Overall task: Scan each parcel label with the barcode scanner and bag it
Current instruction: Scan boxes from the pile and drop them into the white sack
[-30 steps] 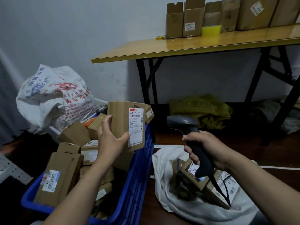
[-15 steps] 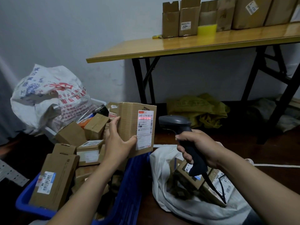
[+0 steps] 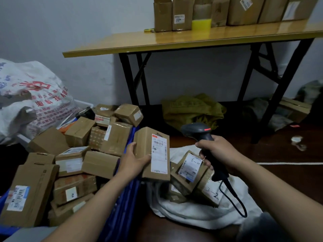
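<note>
The left hand (image 3: 133,160) is gripping a labelled parcel (image 3: 153,152) upright, thumb across its front, over the bag's (image 3: 201,213) left edge beside the crate's (image 3: 122,206) right wall, while the right hand (image 3: 221,151) is clenching the scanner's (image 3: 197,130) handle above the bag.

the scene is viewed from one wide-angle camera worn on the head, aimed forward and down. both forearms are seen entering from the bottom edge, with the left hand (image 3: 133,159) and right hand (image 3: 220,151) held close, just below centre. a table (image 3: 174,42) and wall (image 3: 70,32) are taken in farther back, along the top.
</note>
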